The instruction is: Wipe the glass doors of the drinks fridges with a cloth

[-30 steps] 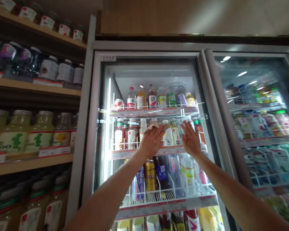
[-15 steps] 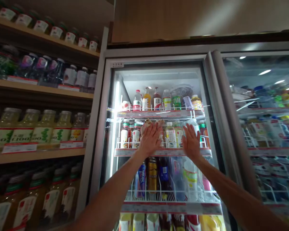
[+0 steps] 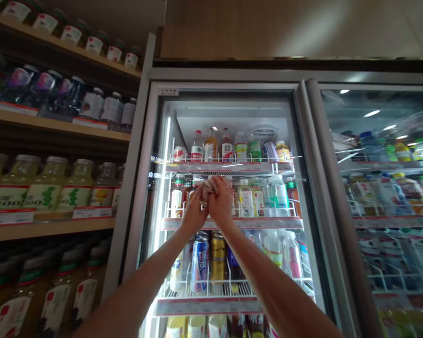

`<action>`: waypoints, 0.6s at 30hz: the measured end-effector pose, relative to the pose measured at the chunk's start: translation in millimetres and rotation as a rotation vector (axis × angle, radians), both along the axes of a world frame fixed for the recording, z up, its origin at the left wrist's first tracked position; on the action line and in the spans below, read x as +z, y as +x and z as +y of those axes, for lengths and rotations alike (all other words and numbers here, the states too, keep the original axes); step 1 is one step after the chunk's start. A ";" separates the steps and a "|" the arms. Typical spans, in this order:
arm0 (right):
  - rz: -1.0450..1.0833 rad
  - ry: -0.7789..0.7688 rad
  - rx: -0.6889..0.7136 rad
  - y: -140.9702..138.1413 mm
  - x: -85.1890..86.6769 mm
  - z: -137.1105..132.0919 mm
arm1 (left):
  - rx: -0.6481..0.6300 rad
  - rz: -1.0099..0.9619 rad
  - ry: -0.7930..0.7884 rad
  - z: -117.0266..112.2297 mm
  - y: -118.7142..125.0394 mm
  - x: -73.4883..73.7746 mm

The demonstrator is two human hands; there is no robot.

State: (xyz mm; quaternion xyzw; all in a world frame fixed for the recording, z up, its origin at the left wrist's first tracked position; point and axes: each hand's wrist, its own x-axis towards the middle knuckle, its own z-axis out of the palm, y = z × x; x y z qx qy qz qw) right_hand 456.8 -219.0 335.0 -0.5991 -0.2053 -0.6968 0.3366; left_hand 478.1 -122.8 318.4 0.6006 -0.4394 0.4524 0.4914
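Note:
In front of the closed glass door (image 3: 229, 105) of a drinks cooler, my two hands are together at the height of the second shelf. My left hand (image 3: 194, 209) is closed around a crumpled pale cloth (image 3: 207, 188). My right hand (image 3: 221, 202) presses against the same cloth from the right, its fingers bent over it. Most of the cloth is hidden by the fingers. Behind the glass, bottles such as a pale-labelled tea bottle (image 3: 245, 199) stand close to the hands. A blue can (image 3: 200, 263) and a gold can (image 3: 218, 258) show below.
A long metal door handle (image 3: 324, 188) runs down the right side of the door. Another glass cooler door (image 3: 383, 136) stands to its right. At left, wooden shelves (image 3: 56, 123) carry rows of bottles, including yellowish juice bottles (image 3: 76, 185). A wooden panel (image 3: 232, 37) is above the cooler.
Both hands were spread flat against the glass, apart, with the cloth under the left one. The right hand has moved left to meet the left, and both have closed on the cloth.

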 end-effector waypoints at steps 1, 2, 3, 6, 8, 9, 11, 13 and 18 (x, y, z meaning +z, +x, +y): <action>0.000 0.007 0.028 -3.3 3.0 3.4 | -0.164 0.094 -0.029 -7.3 -5.7 3.3; 0.002 -0.005 0.044 -6.1 5.6 6.8 | -0.328 0.177 -0.055 -14.5 -10.9 6.8; 0.006 -0.031 0.045 -8.2 7.6 9.6 | -0.470 0.234 -0.072 -20.7 -15.2 10.2; 0.030 -0.127 -0.020 -12.5 11.0 3.8 | -0.588 0.242 0.016 -25.7 -21.4 18.3; 0.003 -0.171 -0.111 -18.2 14.2 -22.8 | -0.507 0.207 0.116 -13.9 -18.9 20.6; -0.034 -0.185 -0.186 -22.8 16.9 -44.2 | -0.412 0.176 0.134 -4.2 -15.3 20.2; -0.137 -0.169 -0.403 -33.5 24.7 -96.2 | -0.103 0.082 0.086 18.5 -4.0 15.6; -0.190 -0.078 -0.495 -39.9 32.5 -142.4 | 0.301 -0.057 0.050 38.6 11.3 6.3; -0.168 -0.126 -0.622 -11.5 19.8 -123.8 | 0.789 -0.341 0.109 52.9 43.1 -17.9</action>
